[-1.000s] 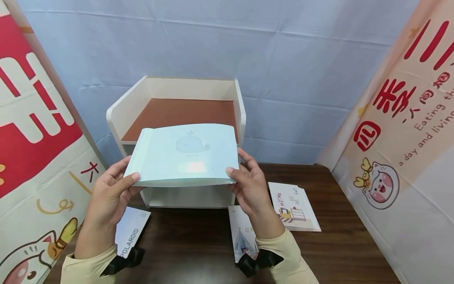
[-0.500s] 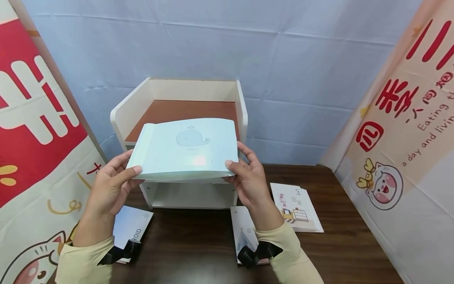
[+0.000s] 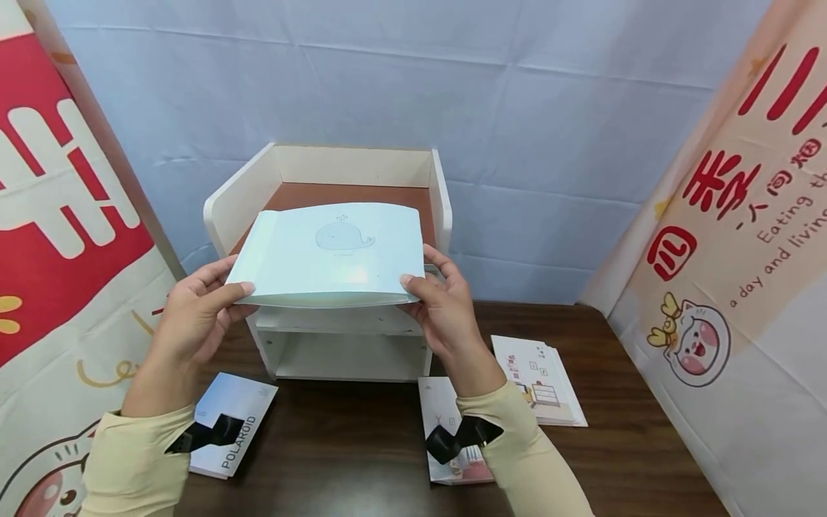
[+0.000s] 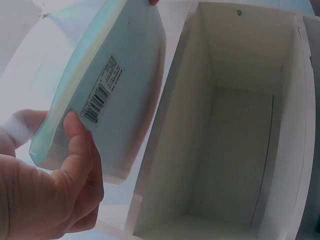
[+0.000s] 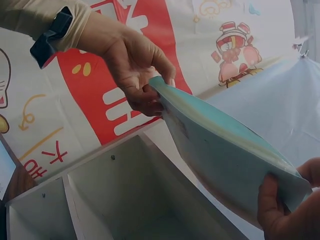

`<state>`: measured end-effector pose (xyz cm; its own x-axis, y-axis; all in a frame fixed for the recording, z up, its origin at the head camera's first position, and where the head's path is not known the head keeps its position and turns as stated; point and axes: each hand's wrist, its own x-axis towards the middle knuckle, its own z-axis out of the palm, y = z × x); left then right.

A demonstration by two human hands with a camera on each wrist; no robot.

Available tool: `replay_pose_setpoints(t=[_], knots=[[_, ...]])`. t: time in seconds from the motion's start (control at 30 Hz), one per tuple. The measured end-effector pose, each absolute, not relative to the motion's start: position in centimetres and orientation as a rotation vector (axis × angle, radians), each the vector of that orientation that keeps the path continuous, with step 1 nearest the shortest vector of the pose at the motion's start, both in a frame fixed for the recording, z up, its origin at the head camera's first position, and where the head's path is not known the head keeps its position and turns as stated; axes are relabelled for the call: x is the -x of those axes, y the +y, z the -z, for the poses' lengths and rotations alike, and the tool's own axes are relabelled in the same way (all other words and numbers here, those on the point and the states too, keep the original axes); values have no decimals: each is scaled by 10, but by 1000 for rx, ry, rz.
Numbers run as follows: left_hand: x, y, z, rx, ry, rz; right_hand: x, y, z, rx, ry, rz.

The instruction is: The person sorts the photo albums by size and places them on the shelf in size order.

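Observation:
A pale blue soft-cover book [image 3: 342, 262] with a whale drawing is held level in front of the white shelf unit [image 3: 349, 359]. My left hand [image 3: 200, 312] pinches its left end, thumb on top. At the right end my right hand [image 3: 446, 309] pinches it the same way. The left wrist view shows a barcode label [image 4: 102, 90] on the book's underside, with my left fingers [image 4: 79, 145] pressed beneath it. The cover bows slightly between the hands in the right wrist view.
The shelf unit has a brown top board [image 3: 355, 192] and open compartments [image 4: 235, 150]. On the dark table lie a POLAROID book [image 3: 248, 409] at left, a white booklet [image 3: 442, 409] under the right wrist, and a booklet stack [image 3: 543, 373] at right. Printed cloths hang at both sides.
Both hands have raised the book a little, away from me, so it covers more of the brown top board. Their grip stays the same.

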<state>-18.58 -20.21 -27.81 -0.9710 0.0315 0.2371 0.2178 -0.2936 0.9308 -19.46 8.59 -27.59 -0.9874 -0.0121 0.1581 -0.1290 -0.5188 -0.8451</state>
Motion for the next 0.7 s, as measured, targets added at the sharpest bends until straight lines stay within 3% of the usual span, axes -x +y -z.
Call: replay_pose_setpoints(t=[0.7], knots=[[219, -210, 264, 213, -2020, 2302, 222, 76, 251, -59, -1885, -2341]])
